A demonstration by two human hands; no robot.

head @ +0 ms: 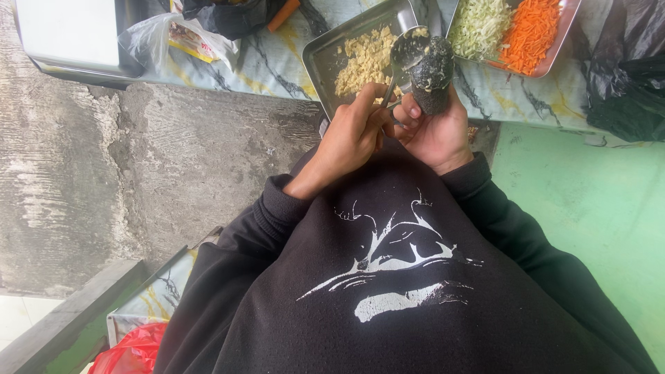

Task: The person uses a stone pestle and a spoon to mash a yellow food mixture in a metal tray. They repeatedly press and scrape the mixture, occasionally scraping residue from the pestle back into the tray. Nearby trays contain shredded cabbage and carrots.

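My left hand [353,135] grips the handle of a metal spoon [409,50], whose bowl rests at the top of a dark, cylinder-shaped roll [434,73]. My right hand [436,135] is wrapped around the lower part of that roll and holds it upright. Bits of pale yellow crumble cling to the roll's top. Both hands are close together in front of my black printed sweatshirt [402,277]. Just behind them lies a metal tray [325,52] of yellow crumbled food [364,59].
A second tray [564,31] holds shredded cabbage [478,24] and shredded carrot [530,31]. On the marbled tabletop [270,66] are a clear plastic bag [187,38], a white box [69,31] and a black bag [623,76]. A red bag [131,350] sits low left by a concrete wall [104,173].
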